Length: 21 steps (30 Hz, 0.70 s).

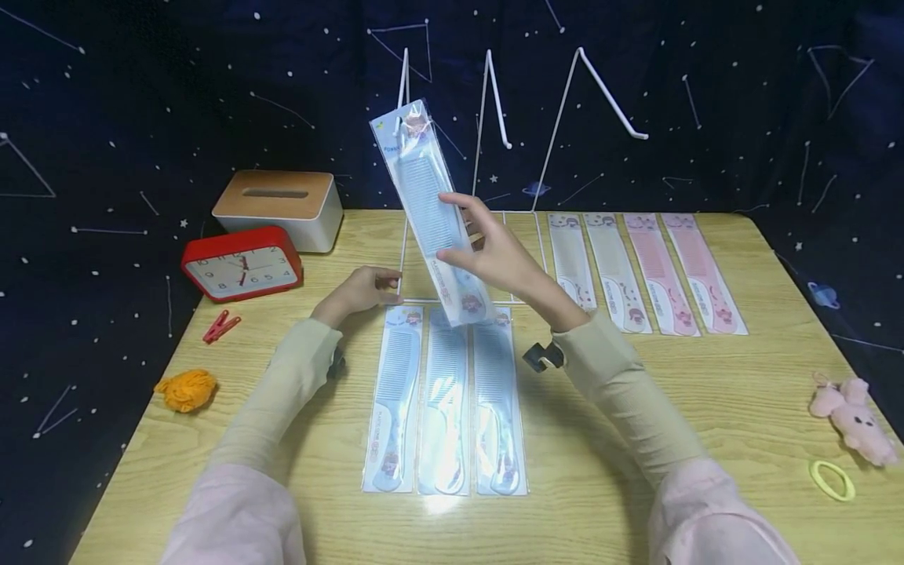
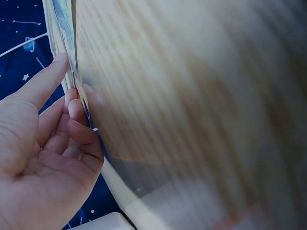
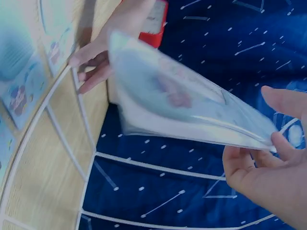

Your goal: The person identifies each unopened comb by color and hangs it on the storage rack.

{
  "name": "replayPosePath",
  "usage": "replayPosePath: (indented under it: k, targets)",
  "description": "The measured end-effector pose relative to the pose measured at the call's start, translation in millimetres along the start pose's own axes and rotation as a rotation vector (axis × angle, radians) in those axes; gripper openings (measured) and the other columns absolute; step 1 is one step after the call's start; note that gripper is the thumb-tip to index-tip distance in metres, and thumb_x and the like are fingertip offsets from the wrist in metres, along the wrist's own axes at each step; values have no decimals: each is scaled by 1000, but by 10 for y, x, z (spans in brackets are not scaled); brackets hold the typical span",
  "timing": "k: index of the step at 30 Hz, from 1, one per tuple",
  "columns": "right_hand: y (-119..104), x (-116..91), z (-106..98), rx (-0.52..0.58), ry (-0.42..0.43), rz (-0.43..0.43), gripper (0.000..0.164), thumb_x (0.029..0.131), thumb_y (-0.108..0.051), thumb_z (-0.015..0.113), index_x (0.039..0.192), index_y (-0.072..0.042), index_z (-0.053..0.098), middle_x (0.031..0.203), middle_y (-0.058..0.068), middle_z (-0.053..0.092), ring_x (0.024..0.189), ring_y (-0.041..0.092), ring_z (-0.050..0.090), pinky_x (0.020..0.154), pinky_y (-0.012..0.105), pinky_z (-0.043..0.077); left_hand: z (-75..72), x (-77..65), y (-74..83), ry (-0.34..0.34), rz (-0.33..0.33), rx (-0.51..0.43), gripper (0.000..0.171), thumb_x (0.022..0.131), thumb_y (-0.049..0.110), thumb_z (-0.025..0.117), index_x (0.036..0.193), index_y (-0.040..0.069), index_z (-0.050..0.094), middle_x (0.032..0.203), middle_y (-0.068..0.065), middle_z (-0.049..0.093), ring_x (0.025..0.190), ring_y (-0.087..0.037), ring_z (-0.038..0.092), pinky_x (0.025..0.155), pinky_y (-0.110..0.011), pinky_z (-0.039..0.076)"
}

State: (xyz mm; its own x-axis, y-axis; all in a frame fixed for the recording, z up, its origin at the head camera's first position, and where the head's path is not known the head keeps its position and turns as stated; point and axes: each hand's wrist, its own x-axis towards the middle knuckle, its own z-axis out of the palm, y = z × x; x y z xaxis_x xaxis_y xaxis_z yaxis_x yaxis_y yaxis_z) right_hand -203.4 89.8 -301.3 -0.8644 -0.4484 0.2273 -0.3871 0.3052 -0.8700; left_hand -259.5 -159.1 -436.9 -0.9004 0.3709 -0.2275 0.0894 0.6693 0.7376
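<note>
My right hand [image 1: 497,247] pinches a packaged blue comb [image 1: 427,204], holding it tilted above the table. The package's top overlaps the left prong of a white wire display rack [image 1: 540,251] in the head view. From the right wrist, the clear-fronted package [image 3: 177,96] is seen at a slant, its edge between thumb and fingers. My left hand [image 1: 360,294] grips the near left corner of the rack's base, fingers curled at the wire. Three more packaged blue combs [image 1: 392,400] lie side by side in front of the rack.
Packaged pale combs [image 1: 614,271] and pink combs [image 1: 664,275] lie in a row at right. At left are a tissue box [image 1: 321,220], red clock [image 1: 243,271], red clip [image 1: 221,326] and orange ball [image 1: 187,390]. A pink plush [image 1: 854,420] and yellow ring [image 1: 832,480] sit far right.
</note>
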Motion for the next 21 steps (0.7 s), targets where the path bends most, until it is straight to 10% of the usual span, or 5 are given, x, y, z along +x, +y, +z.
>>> replayPosePath:
  k: [21]
  targets:
    - [468,940,-49,123,31,90,59,88,-6,63,142,-11,39,124,18,48,102,27,52,86,36,47,1,2,-45,-7,8,-34,58,84,15,72,136,-1,49,120,-15,59,109,-25,50,99,-39,40]
